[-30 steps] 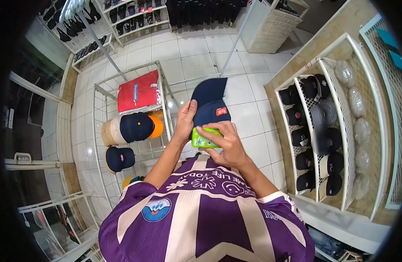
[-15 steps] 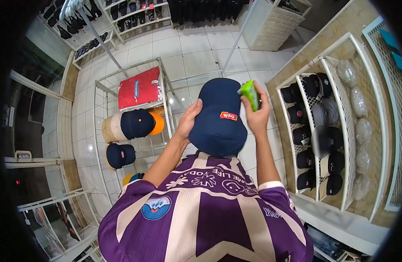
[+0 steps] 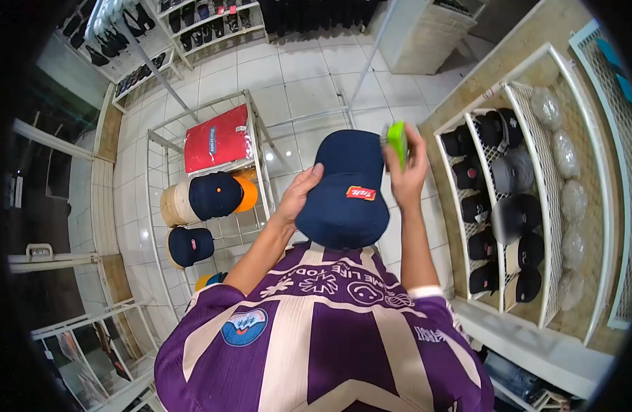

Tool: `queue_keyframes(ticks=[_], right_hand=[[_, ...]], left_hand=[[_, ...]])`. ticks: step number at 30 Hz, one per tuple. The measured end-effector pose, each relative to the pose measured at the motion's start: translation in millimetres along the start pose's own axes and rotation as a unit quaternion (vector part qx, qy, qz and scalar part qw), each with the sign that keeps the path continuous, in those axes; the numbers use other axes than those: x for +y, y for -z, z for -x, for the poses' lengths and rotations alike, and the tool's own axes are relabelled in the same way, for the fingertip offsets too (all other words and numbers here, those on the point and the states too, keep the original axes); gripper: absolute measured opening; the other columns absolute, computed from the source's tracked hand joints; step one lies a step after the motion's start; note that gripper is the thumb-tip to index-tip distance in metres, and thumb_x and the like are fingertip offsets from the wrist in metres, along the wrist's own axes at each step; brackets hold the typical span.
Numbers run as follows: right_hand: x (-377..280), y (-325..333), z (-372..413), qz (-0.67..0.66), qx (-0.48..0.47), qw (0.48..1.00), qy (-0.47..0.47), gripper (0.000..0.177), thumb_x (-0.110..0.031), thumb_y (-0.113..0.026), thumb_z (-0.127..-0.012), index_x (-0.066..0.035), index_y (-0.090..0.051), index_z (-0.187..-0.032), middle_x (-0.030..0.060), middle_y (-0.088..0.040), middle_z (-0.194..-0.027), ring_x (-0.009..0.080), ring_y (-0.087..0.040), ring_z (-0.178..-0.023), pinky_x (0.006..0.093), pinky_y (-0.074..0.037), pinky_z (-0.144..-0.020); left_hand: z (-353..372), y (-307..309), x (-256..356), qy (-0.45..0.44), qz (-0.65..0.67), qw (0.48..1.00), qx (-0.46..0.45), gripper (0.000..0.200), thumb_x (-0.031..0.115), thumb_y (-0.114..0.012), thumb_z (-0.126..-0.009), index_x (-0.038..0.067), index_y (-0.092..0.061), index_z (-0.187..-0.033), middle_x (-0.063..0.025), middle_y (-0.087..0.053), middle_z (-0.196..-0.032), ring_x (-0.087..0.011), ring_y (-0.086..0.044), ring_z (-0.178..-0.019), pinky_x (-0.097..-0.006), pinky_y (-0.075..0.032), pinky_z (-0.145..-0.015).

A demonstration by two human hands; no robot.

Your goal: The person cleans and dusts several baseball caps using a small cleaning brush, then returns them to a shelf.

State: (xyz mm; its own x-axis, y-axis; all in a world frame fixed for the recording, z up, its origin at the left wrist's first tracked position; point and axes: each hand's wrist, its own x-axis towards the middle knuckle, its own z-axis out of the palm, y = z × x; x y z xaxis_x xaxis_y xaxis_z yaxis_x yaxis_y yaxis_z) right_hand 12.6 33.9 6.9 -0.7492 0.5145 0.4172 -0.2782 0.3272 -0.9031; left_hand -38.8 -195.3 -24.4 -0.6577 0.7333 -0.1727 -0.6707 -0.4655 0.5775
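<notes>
A navy baseball cap [image 3: 340, 185] with a red patch is held in front of my chest, its brim pointing away from me. My left hand [image 3: 301, 196] grips the cap's left side, the thumb lying on top and the other fingers hidden beneath. My right hand [image 3: 407, 165] is closed around a small bright green brush [image 3: 398, 141], whose greyish side faces the cap. The brush is just off the brim's right edge; whether it touches cannot be made out.
On the left, a white wire rack [image 3: 151, 178] carries a red plastic-wrapped garment [image 3: 216, 139], a row of caps [image 3: 215, 196] and another navy cap [image 3: 191, 246]. White shelving [image 3: 546, 206] filled with caps stands on the right. A slim metal pole [image 3: 373, 58] rises ahead.
My right hand has shifted slightly right and turned the green brush more on edge, away from the cap. The cap has dropped slightly towards me in my left hand.
</notes>
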Motion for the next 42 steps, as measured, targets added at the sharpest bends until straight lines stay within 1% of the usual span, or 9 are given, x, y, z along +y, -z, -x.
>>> queue_keyframes(ticks=[7, 11, 15, 18, 25, 31, 36, 38, 42], right_hand=[[-27, -7, 9, 0.127, -0.2, 0.961, 0.144, 0.057, -0.015, -0.087, -0.075, -0.003, -0.064, -0.125, 0.0176, -0.063, -0.122, 0.0319, -0.061, -0.112, 0.0393, -0.046, -0.101], [-14, -14, -3, -0.002, 0.013, 0.998, -0.057, 0.055, -0.013, -0.086, -0.074, -0.003, -0.066, -0.124, 0.0147, -0.067, -0.117, 0.0322, -0.062, -0.11, 0.0408, -0.046, -0.1], [-50, -17, 8, 0.168, -0.267, 0.935, 0.162, 0.056, -0.015, -0.085, -0.075, -0.005, -0.066, -0.127, 0.0154, -0.068, -0.113, 0.0336, -0.061, -0.108, 0.0408, -0.044, -0.1], [-13, -15, -20, 0.234, -0.029, 0.969, 0.078, 0.055, -0.017, -0.084, -0.078, -0.004, -0.065, -0.128, 0.0168, -0.066, -0.116, 0.0341, -0.06, -0.107, 0.0429, -0.044, -0.097], [-34, -20, 6, 0.259, -0.151, 0.931, 0.207, 0.058, -0.017, -0.084, -0.077, -0.005, -0.065, -0.13, 0.0143, -0.066, -0.116, 0.0354, -0.059, -0.111, 0.0441, -0.044, -0.098], [-42, -3, -17, 0.144, 0.012, 0.982, 0.118, 0.057, -0.013, -0.083, -0.079, -0.004, -0.063, -0.131, 0.0158, -0.065, -0.117, 0.0344, -0.059, -0.111, 0.0417, -0.045, -0.097], [-15, -11, -10, 0.302, -0.158, 0.919, 0.197, 0.051, -0.022, -0.079, -0.084, -0.005, -0.064, -0.131, 0.0165, -0.063, -0.121, 0.0359, -0.058, -0.112, 0.0443, -0.042, -0.101], [36, 2, -27, 0.326, 0.026, 0.944, 0.049, 0.048, -0.027, -0.07, -0.095, -0.003, -0.059, -0.135, 0.0176, -0.063, -0.118, 0.0317, -0.06, -0.108, 0.0416, -0.046, -0.097], [-7, -7, -9, 0.081, 0.077, 0.994, -0.015, 0.058, -0.03, -0.068, -0.099, 0.003, -0.045, -0.142, 0.0181, -0.061, -0.119, 0.0236, -0.061, -0.107, 0.0356, -0.049, -0.093]], left_hand=[[-8, -12, 8, -0.002, -0.097, 0.995, 0.002, 0.04, 0.033, -0.052, -0.108, -0.001, -0.062, -0.126, -0.0084, -0.071, -0.113, -0.0127, -0.071, -0.094, -0.0273, -0.059, -0.082], [-2, -17, 2, 0.029, -0.112, 0.993, 0.031, 0.039, 0.031, -0.052, -0.108, -0.002, -0.061, -0.126, -0.0071, -0.071, -0.11, -0.0116, -0.07, -0.093, -0.0253, -0.059, -0.081], [-9, 0, -9, -0.042, -0.129, 0.991, -0.004, 0.039, 0.031, -0.053, -0.107, -0.003, -0.061, -0.126, -0.0071, -0.071, -0.108, -0.0118, -0.07, -0.091, -0.025, -0.059, -0.081], [-5, -17, 8, 0.004, -0.132, 0.991, 0.014, 0.037, 0.029, -0.053, -0.107, -0.001, -0.063, -0.125, -0.0065, -0.072, -0.105, -0.011, -0.07, -0.087, -0.0249, -0.058, -0.079], [-9, -7, 4, -0.026, -0.135, 0.99, 0.024, 0.039, 0.03, -0.054, -0.107, -0.003, -0.062, -0.126, -0.0062, -0.072, -0.105, -0.0107, -0.07, -0.088, -0.0247, -0.058, -0.078], [-6, -4, 4, -0.026, -0.148, 0.985, 0.088, 0.037, 0.029, -0.052, -0.108, -0.001, -0.062, -0.127, -0.0071, -0.072, -0.109, -0.0111, -0.07, -0.088, -0.0247, -0.058, -0.08], [-7, -15, 14, -0.012, -0.157, 0.987, 0.025, 0.037, 0.029, -0.052, -0.108, -0.002, -0.062, -0.126, -0.0067, -0.072, -0.108, -0.0107, -0.069, -0.092, -0.0252, -0.057, -0.082], [-5, -6, 9, -0.038, -0.196, 0.979, 0.032, 0.037, 0.029, -0.051, -0.108, -0.003, -0.063, -0.124, -0.0055, -0.071, -0.106, -0.0113, -0.068, -0.09, -0.0244, -0.055, -0.08], [-12, -4, 3, -0.156, -0.335, 0.927, 0.06, 0.034, 0.027, -0.055, -0.106, 0.0, -0.067, -0.122, -0.0073, -0.074, -0.093, -0.0141, -0.07, -0.079, -0.0261, -0.051, -0.068]])
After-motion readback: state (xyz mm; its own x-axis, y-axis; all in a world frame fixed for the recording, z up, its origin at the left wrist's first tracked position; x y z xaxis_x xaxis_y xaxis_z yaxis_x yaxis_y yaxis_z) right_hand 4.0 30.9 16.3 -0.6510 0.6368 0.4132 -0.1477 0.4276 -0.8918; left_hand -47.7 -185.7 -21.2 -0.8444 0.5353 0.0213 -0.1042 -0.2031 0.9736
